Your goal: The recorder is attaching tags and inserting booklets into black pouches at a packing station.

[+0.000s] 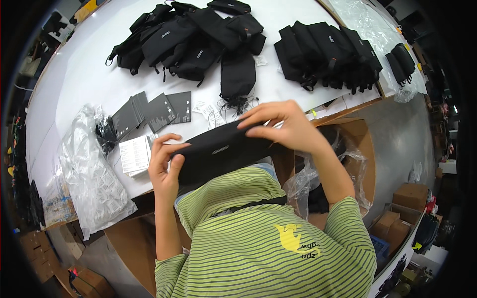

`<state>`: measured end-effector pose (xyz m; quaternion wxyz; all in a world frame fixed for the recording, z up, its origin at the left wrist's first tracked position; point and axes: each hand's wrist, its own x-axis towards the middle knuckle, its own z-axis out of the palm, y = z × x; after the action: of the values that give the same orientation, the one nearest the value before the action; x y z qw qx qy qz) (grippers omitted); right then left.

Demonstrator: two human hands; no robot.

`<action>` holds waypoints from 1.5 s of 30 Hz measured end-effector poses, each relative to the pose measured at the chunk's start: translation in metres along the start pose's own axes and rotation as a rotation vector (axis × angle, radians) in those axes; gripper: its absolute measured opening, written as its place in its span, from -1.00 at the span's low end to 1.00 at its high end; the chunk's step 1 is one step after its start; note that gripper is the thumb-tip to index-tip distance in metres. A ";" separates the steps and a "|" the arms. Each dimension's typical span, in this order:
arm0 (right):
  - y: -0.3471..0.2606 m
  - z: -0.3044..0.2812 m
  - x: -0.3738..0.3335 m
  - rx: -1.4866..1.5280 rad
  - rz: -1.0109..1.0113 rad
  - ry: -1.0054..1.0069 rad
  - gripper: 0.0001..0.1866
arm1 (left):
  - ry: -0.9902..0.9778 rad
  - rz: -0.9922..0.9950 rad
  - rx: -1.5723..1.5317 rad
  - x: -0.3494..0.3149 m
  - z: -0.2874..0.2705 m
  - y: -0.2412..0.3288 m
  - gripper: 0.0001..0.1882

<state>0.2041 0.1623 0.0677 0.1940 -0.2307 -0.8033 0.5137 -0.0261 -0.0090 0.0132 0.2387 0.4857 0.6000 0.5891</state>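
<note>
A long black fabric pouch with a small pale logo is held in front of my body, just off the table's near edge. My left hand grips its left end, thumb on the near face and fingers over the top edge. At the other end my right hand pinches the upper edge between thumb and fingers. Beyond the pouch lie fanned dark grey cards and loose white tags. A white stack of printed slips sits near my left hand.
A heap of black pouches covers the table's far middle, with a black drawstring bag below it. More pouches stand in a row at right. Clear plastic hangs over the left edge. A plastic-lined carton is at my right.
</note>
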 end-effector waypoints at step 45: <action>0.085 0.085 0.050 -0.767 -0.024 -0.201 -0.88 | 0.351 -0.392 0.031 -0.040 -0.059 -0.014 -0.73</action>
<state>0.1309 0.1594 -0.0400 0.0199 -0.2254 -0.9546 0.1938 -0.0644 -0.0688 -0.0001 0.2331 0.2542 0.7240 0.5974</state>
